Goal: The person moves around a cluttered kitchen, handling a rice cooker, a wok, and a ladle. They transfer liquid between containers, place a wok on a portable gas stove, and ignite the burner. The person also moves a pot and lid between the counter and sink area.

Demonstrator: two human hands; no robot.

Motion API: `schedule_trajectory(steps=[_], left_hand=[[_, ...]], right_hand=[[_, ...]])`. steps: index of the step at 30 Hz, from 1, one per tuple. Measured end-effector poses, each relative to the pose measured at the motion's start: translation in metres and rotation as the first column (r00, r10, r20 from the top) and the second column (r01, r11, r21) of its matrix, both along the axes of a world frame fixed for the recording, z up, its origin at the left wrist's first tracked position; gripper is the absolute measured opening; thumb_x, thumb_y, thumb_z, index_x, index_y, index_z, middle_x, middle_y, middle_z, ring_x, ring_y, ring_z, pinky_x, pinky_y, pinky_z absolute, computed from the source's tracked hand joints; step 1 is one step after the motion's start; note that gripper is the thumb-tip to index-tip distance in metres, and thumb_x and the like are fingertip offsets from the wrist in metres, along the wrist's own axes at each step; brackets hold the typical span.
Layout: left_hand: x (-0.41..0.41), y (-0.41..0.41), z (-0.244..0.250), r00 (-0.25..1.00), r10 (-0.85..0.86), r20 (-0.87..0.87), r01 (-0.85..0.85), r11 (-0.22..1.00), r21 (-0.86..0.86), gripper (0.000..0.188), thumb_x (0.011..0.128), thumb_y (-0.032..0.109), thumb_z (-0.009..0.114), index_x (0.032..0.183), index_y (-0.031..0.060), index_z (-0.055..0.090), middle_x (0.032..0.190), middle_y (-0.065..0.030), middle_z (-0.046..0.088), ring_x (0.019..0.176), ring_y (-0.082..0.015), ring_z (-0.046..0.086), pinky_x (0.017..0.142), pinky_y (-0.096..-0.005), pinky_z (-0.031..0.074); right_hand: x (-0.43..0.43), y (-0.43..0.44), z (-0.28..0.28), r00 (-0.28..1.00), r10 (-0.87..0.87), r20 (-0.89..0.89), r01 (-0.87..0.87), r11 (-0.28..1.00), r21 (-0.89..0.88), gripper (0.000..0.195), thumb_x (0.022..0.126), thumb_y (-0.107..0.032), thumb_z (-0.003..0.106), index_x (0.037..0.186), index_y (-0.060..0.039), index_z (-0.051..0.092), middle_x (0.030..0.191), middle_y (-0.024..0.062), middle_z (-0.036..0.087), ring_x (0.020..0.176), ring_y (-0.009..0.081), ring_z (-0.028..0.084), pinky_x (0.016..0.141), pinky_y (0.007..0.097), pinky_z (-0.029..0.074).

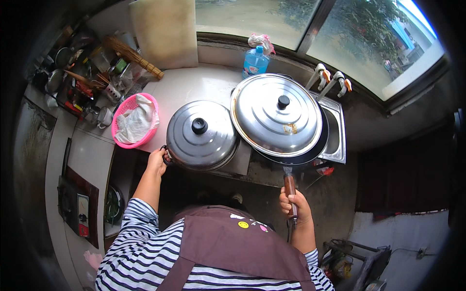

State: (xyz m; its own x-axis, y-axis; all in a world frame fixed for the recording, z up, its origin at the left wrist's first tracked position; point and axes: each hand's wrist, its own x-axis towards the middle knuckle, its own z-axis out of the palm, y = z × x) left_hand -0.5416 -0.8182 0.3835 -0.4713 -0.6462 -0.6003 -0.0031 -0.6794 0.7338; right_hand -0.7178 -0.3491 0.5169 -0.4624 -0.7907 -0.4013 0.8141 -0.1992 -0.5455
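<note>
My left hand (157, 162) grips the black side handle of a covered steel pot (231, 154) near the counter's front edge. Its domed steel lid (204, 145) has a black knob. To the right, my right hand (297, 206) is closed around the wooden handle (290, 187) of a dark wok (320, 145). A large steel lid (265, 123) with a black knob and a brown stain covers most of the wok. What both vessels hold is hidden under the lids. A pink plastic basket (153, 134) with a white cloth (131, 125) stands left of the pot.
Behind the wok stand a blue plastic bottle (255, 65) and two taps (322, 76), with a steel sink (340, 145) at its right. Utensils and jars crowd the back left, near a straw brush (134, 56). A gas stove (83, 214) is at left, a metal rack (364, 262) lower right.
</note>
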Motion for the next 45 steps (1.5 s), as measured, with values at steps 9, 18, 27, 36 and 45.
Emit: schedule_trajectory(steps=[9, 18, 27, 36, 45], left_hand=[[0.029, -0.011, 0.006, 0.999, 0.045, -0.026, -0.046, 0.997, -0.064, 0.016, 0.091, 0.009, 0.043, 0.078, 0.0038, 0.05, 0.064, 0.0001, 0.045, 0.05, -0.0091, 0.038, 0.046, -0.0224, 0.032], [0.058, -0.032, 0.006, 1.0, -0.021, -0.01, 0.02, 0.997, -0.08, 0.019, 0.091, 0.012, 0.043, 0.074, 0.0057, 0.048, 0.063, 0.0003, 0.045, 0.053, -0.0094, 0.038, 0.048, -0.0229, 0.032], [0.06, -0.036, 0.006, 0.992, -0.108, -0.065, 0.105, 0.993, -0.059, 0.021, 0.092, 0.013, 0.042, 0.073, 0.006, 0.048, 0.063, 0.0, 0.044, 0.054, -0.01, 0.038, 0.049, -0.024, 0.032], [0.058, -0.039, 0.003, 0.995, -0.097, -0.026, 0.094, 0.992, -0.083, 0.017, 0.092, 0.012, 0.041, 0.078, 0.006, 0.047, 0.065, -0.0001, 0.044, 0.055, -0.0098, 0.038, 0.05, -0.0234, 0.031], [0.058, -0.037, 0.005, 0.996, -0.084, -0.027, 0.081, 0.992, -0.093, 0.017, 0.093, 0.013, 0.041, 0.078, 0.0069, 0.047, 0.065, 0.0005, 0.043, 0.056, -0.0097, 0.038, 0.051, -0.024, 0.032]], right_hand=[[-0.046, -0.035, -0.009, 0.988, 0.153, -0.008, -0.153, 0.988, 0.036, 0.034, 0.077, -0.015, 0.059, 0.105, -0.0031, 0.044, 0.074, 0.0053, 0.048, 0.056, 0.0111, 0.047, 0.049, 0.0237, 0.041], [-0.059, -0.049, -0.066, 0.981, 0.19, 0.04, -0.191, 0.981, 0.021, 0.035, 0.076, -0.016, 0.06, 0.105, -0.0035, 0.044, 0.073, 0.004, 0.048, 0.056, 0.0102, 0.046, 0.048, 0.0231, 0.04], [-0.062, -0.038, -0.089, 0.978, 0.199, 0.061, -0.204, 0.974, 0.097, 0.048, 0.08, -0.024, 0.061, 0.118, -0.0013, 0.043, 0.082, 0.0065, 0.055, 0.066, 0.0133, 0.057, 0.055, 0.0244, 0.05], [-0.076, -0.023, -0.086, 0.959, 0.113, -0.26, 0.016, 0.894, 0.448, 0.021, 0.083, -0.013, 0.058, 0.101, -0.0031, 0.052, 0.071, 0.0054, 0.058, 0.054, 0.0107, 0.054, 0.046, 0.0225, 0.045], [-0.068, -0.004, -0.079, 0.954, 0.01, -0.299, 0.144, 0.863, 0.485, 0.034, 0.084, -0.01, 0.057, 0.116, -0.0024, 0.049, 0.071, 0.0056, 0.058, 0.055, 0.0117, 0.056, 0.048, 0.0242, 0.047]])
